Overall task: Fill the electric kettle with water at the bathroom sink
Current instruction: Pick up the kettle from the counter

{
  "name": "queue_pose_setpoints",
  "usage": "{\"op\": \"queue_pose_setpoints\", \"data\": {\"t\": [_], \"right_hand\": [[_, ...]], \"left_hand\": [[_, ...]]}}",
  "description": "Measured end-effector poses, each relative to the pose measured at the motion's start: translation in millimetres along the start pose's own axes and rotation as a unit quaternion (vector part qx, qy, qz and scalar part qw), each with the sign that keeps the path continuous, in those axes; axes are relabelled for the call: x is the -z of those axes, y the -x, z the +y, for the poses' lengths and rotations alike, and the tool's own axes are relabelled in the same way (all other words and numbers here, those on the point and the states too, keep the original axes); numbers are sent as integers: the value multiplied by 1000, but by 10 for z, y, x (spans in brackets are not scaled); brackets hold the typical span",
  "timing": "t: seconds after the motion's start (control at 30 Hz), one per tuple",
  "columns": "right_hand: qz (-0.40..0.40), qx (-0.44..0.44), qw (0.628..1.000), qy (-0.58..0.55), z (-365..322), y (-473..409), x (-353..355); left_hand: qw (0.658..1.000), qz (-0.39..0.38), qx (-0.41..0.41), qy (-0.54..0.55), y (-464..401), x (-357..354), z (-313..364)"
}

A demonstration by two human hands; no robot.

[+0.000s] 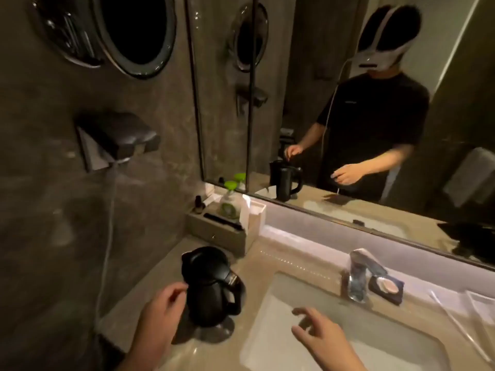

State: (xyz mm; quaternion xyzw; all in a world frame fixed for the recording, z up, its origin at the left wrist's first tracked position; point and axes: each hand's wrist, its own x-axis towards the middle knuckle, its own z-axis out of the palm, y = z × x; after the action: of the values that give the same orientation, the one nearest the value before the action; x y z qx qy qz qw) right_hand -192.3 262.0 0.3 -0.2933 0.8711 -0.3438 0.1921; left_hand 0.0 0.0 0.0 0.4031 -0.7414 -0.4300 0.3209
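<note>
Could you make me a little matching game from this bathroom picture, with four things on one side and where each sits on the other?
Things:
1. black electric kettle
2. chrome tap
3. bottle with the green cap
4. pale soap bar on its black dish

Places:
A. in the grey tray by the mirror
B. just right of the tap
C. on the beige counter, left of the white basin
D. behind the basin, at its far edge

Pairs: 1-C, 2-D, 3-A, 4-B
</note>
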Motion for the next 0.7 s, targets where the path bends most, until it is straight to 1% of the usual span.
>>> {"op": "queue_pose_setpoints", "data": {"t": [0.03,0.07,0.1,0.13,0.27,0.37,0.43,0.53,0.63,0.7], "right_hand": [[-20,28,999,5,-129,-198,-111],[-37,42,998,20,-268,-323,-207],[-50,58,997,14,-377,-467,-330],[-58,67,996,6,-512,-595,-427],[-95,80,992,-34,-685,-908,-836],[-117,54,986,-111,-729,-987,-1027],[-106,52,982,-145,-704,-1001,-1110],[-100,54,976,-188,-715,-1003,-1153],[-84,50,973,-207,-790,-987,-1172],[-68,54,972,-218,-852,-986,-1172]], "left_hand": [[998,-8,-54,-28,-149,-29,28],[994,-13,-87,-71,-224,-47,104],[989,-19,-114,-89,-320,-76,149],[986,-22,-121,-112,-424,-94,243],[976,-39,-105,-185,-597,-182,130],[976,-66,-80,-190,-687,-205,57],[975,-78,-83,-189,-695,-201,-7],[973,-74,-103,-193,-735,-175,-76],[972,-81,-110,-191,-782,-158,-68],[974,-89,-99,-182,-830,-144,-47]]}}
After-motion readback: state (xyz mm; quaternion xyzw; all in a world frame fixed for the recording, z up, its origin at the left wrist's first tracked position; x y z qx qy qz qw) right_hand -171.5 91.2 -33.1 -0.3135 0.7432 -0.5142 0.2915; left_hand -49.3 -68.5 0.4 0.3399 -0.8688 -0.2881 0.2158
